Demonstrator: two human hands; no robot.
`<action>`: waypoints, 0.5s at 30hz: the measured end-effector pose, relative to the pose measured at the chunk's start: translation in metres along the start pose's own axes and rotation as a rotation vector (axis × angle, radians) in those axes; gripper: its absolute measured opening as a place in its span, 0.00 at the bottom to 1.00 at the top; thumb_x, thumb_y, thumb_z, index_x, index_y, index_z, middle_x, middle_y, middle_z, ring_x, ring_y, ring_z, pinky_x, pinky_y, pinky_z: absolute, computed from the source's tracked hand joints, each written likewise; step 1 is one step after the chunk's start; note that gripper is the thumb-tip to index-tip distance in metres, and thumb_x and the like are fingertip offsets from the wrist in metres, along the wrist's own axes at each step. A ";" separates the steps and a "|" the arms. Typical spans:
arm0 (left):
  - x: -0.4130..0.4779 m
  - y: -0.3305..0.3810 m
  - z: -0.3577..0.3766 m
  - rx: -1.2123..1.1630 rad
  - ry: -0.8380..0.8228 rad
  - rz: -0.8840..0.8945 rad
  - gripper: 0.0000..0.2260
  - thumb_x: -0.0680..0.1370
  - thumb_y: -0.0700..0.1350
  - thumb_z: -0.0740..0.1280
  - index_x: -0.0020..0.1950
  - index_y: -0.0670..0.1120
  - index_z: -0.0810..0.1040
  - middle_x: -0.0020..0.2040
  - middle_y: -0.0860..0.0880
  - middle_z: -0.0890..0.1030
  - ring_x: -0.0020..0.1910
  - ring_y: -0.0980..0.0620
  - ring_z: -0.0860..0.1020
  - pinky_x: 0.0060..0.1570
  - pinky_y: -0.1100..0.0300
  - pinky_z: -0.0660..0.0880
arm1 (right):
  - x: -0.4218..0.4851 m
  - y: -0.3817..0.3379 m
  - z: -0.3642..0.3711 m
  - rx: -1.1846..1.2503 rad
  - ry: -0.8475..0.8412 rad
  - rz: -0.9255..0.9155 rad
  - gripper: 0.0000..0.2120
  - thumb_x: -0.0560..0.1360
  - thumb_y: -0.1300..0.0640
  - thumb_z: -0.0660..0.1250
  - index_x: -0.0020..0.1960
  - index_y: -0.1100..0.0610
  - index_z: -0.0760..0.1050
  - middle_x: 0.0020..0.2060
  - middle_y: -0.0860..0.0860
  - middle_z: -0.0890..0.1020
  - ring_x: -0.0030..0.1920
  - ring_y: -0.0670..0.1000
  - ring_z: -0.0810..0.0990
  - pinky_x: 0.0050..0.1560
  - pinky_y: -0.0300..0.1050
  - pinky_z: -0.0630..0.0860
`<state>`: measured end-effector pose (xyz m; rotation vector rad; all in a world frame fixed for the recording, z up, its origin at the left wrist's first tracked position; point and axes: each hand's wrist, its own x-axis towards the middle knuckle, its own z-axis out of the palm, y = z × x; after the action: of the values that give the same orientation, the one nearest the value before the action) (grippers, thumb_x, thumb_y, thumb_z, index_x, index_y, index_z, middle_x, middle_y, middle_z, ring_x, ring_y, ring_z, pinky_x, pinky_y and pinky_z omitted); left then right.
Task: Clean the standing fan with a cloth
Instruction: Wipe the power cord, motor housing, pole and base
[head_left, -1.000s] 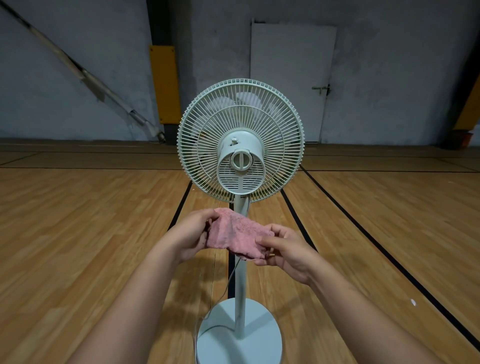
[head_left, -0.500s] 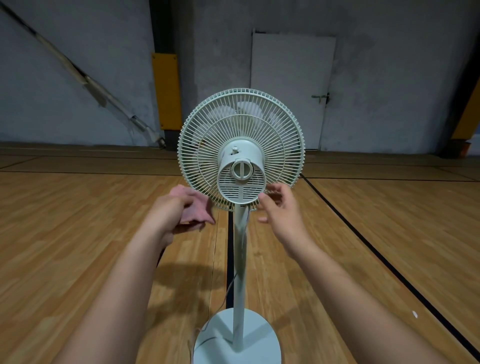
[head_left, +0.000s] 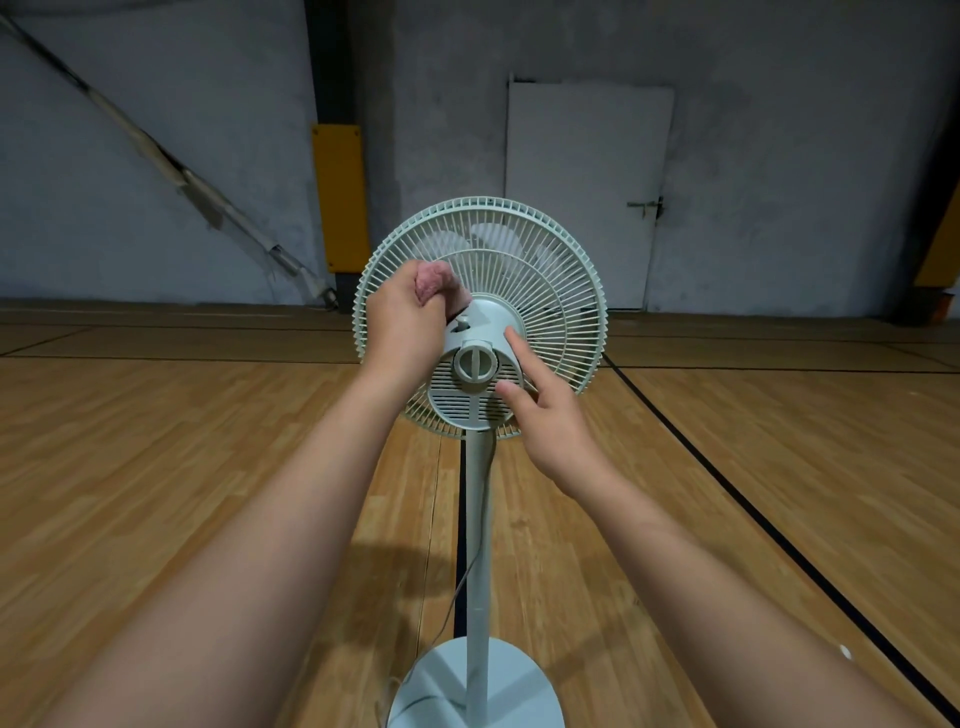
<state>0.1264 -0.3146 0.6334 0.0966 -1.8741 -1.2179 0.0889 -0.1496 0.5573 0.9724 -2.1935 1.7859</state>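
Evidently the left hand (head_left: 405, 322) presses its gripped cloth (head_left: 431, 280) to the grille (head_left: 563, 291) for wiping; the open right hand (head_left: 550, 421) apparently steadies the motor housing (head_left: 488, 323).

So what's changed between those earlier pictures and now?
A second ago both hands held the pink cloth below the grille. The right hand let go and rose; its straight fingers now reach the right side of the motor housing. The left hand bunched the cloth and lifted it to the grille's upper left, beside the housing. The fan stands where it was, on its round base.
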 end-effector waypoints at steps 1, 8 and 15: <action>0.006 0.001 0.001 0.025 0.005 -0.002 0.13 0.79 0.33 0.65 0.51 0.48 0.85 0.45 0.51 0.88 0.46 0.55 0.86 0.47 0.57 0.84 | -0.001 0.002 0.000 0.004 -0.003 -0.007 0.29 0.85 0.60 0.65 0.83 0.43 0.63 0.83 0.44 0.63 0.82 0.42 0.58 0.83 0.49 0.58; 0.020 0.001 0.000 0.074 -0.376 -0.006 0.09 0.81 0.40 0.70 0.60 0.45 0.86 0.54 0.45 0.87 0.53 0.47 0.85 0.50 0.55 0.81 | 0.000 0.004 -0.003 0.035 0.029 0.011 0.29 0.84 0.61 0.66 0.81 0.42 0.66 0.82 0.45 0.66 0.81 0.44 0.62 0.82 0.51 0.61; -0.012 -0.011 -0.002 -0.033 -0.350 -0.084 0.14 0.86 0.42 0.65 0.70 0.49 0.82 0.65 0.48 0.85 0.65 0.48 0.83 0.71 0.42 0.77 | -0.003 0.005 -0.003 0.066 0.063 0.016 0.28 0.85 0.62 0.64 0.81 0.43 0.67 0.79 0.43 0.70 0.78 0.42 0.68 0.79 0.47 0.67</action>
<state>0.1306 -0.3156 0.6180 -0.0610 -2.1664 -1.3922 0.0876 -0.1454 0.5520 0.9012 -2.1240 1.8803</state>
